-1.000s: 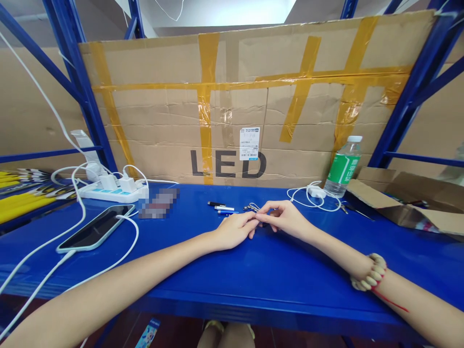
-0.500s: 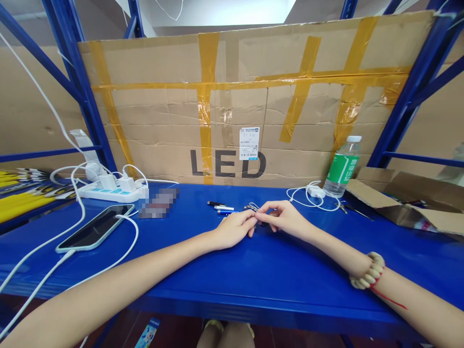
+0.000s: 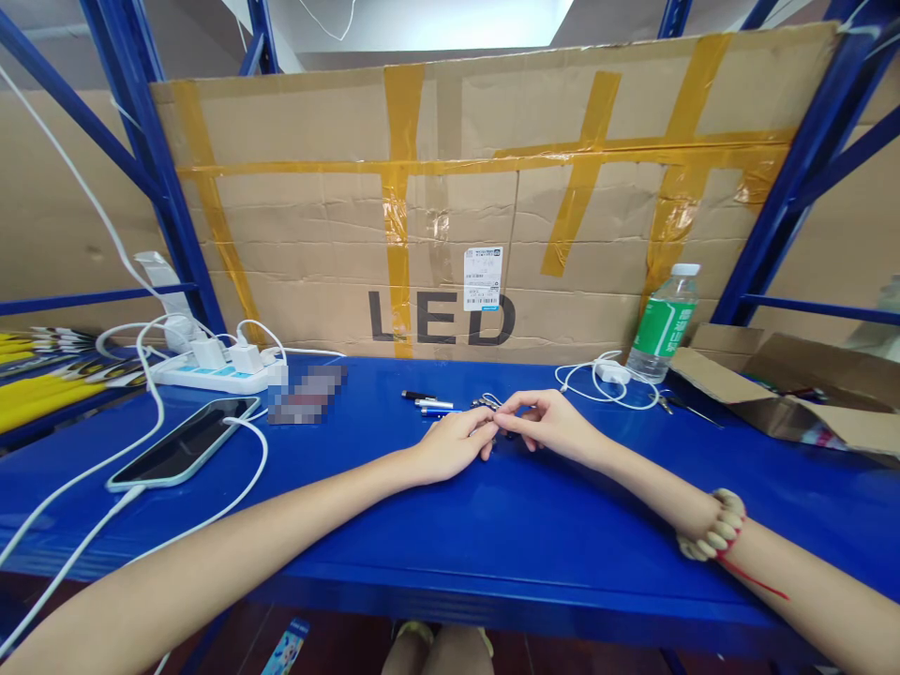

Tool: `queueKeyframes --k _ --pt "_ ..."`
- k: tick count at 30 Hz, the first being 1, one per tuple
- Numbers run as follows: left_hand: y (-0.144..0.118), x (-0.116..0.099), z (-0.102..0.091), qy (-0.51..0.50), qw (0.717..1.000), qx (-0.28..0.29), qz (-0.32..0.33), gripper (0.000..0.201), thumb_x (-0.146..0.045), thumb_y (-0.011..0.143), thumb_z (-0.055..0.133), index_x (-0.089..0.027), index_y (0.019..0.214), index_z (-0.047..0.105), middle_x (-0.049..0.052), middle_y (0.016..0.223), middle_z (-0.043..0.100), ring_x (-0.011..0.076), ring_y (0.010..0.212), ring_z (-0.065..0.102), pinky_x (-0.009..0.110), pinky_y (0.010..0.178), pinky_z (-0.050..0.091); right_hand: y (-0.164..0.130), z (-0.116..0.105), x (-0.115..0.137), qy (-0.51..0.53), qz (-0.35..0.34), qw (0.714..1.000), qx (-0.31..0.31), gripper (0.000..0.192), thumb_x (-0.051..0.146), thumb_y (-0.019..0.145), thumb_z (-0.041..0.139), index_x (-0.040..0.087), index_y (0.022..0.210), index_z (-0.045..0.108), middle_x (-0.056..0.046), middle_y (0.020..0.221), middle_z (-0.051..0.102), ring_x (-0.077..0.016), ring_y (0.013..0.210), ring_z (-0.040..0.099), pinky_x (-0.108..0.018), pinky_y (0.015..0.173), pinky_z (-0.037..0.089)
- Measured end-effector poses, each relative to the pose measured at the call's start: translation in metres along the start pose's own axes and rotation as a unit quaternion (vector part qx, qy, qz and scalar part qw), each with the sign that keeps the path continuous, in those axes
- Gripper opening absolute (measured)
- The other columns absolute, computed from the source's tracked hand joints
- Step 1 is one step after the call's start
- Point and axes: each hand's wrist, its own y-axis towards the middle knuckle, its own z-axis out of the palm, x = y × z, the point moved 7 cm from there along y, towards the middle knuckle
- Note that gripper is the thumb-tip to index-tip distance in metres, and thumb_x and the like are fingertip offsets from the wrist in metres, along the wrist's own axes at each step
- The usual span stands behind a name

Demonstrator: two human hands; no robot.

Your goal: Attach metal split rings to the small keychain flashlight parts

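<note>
My left hand (image 3: pixel 457 444) and my right hand (image 3: pixel 545 422) meet fingertip to fingertip, low over the blue table (image 3: pixel 534 534). The fingers of both are curled in a pinch, and whatever they hold is too small and too covered to name. Just behind the fingers lie some small metal pieces (image 3: pixel 485 401) with a pale loop, partly hidden by my hands. Beyond my left hand, a black pen-like stick (image 3: pixel 417 396), a silver one (image 3: pixel 434 404) and a blue one (image 3: pixel 437 412) lie side by side.
At left, a phone (image 3: pixel 187 445) with white cables lies before a power strip (image 3: pixel 217 373). Right of my hands are a coiled white cable (image 3: pixel 573 382), a bottle (image 3: pixel 661 328) and an open cardboard box (image 3: pixel 780 394). A large cardboard sheet (image 3: pixel 316 244) stands behind.
</note>
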Motion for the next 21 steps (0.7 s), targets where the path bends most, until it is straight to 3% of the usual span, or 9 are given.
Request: queueKeyframes --k 21 --pt "0.0001 0.0017 0.0007 0.016 1.0 0.004 -0.005 0.023 -0.031 0.088 0.031 -0.019 0.083 0.051 -0.003 0.068 0.057 0.0116 0.071 0.053 0.022 0.073 0.038 -0.0004 0.0006 -0.0009 -0.002 0.0 1.0 0.011 0.031 0.044 0.072 0.06 0.014 0.077 0.062 0.004 0.046 0.051 -0.005 0.038 0.043 -0.018 0.037 0.029"
